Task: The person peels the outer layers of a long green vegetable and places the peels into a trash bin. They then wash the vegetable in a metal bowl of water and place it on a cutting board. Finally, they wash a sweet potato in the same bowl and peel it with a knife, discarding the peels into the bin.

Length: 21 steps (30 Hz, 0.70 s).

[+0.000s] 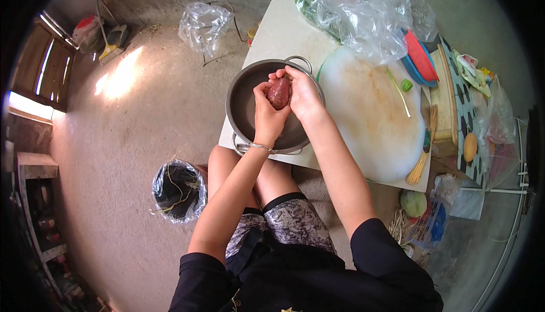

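A reddish-purple sweet potato (279, 93) is held between both my hands, above a round metal pot (241, 107). My left hand (271, 114) grips it from the left and below, thumb along its lower end. Cupped against its right side is my right hand (301, 93), fingers curled over the top. The pot has a loop handle at its far side and another at its near left. Its grey inside shows around my hands; the part beneath them is hidden. It rests on the corner of a pale table (272, 27), just beyond my knees.
Right of the pot lies a round, stained cutting board (366, 116) with a green stem and a green piece on it. Clear plastic bags (362, 18), red and blue baskets (419, 59) and a bundled straw brush (419, 163) surround it. A lined bin (179, 190) stands on the floor at left.
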Tool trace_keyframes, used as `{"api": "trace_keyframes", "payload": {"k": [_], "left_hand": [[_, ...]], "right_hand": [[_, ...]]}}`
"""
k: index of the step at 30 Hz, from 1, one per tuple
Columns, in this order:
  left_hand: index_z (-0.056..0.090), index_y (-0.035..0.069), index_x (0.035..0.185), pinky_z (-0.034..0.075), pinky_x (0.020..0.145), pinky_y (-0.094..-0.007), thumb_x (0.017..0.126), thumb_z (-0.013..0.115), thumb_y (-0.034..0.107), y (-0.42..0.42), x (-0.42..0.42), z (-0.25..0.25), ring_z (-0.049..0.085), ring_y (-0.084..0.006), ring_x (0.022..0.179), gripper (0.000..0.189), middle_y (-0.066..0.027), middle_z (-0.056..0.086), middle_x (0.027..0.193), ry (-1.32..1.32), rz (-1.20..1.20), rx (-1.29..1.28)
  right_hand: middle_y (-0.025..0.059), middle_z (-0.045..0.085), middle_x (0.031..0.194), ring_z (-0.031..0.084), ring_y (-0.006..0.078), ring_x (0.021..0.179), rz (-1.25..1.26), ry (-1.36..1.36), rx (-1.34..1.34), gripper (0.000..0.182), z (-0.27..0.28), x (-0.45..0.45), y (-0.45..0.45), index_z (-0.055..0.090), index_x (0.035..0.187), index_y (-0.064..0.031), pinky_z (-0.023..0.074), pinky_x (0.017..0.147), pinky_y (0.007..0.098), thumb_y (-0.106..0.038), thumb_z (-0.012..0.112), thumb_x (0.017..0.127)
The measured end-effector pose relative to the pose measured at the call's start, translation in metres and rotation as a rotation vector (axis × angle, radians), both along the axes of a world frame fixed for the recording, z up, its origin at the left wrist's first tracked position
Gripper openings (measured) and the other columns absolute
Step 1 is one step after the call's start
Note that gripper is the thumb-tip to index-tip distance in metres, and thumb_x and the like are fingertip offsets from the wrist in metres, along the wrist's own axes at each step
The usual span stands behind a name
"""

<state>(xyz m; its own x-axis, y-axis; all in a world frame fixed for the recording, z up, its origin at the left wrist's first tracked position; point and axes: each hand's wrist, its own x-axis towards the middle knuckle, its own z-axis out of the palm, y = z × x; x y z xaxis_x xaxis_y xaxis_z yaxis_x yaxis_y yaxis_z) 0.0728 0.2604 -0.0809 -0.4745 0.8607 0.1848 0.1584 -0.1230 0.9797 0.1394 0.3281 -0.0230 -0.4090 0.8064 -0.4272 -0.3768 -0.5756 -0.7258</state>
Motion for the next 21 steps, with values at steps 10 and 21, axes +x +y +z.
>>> {"api": "trace_keyframes", "payload": {"k": [10, 21], "left_hand": [[0.039, 0.002, 0.118, 0.045, 0.081, -0.0295, 0.074, 0.072, 0.020, 0.003, -0.011, -0.004, 0.053, -0.0181, 0.093, 0.058, -0.0097, 0.053, 0.102, -0.688, 0.045, -0.306], [0.032, 0.002, 0.129, 0.047, 0.085, -0.0352, 0.086, 0.058, 0.037, 0.004, -0.018, -0.015, 0.055, -0.0214, 0.101, 0.061, -0.0140, 0.052, 0.116, -0.921, 0.104, -0.393]], "right_hand": [[0.0074, 0.058, 0.112, 0.053, 0.0189, 0.103, -0.144, -0.211, -0.111, 0.028, -0.033, 0.023, -0.002, 0.055, 0.111, -0.0059, 0.0393, 0.093, 0.0314, -0.022, 0.046, 0.090], [0.0142, 0.057, 0.116, 0.054, 0.0204, 0.109, 0.153, -0.034, 0.119, 0.034, -0.008, 0.018, -0.016, 0.051, 0.118, 0.0028, 0.0395, 0.097, 0.0318, -0.017, 0.044, 0.091]]}}
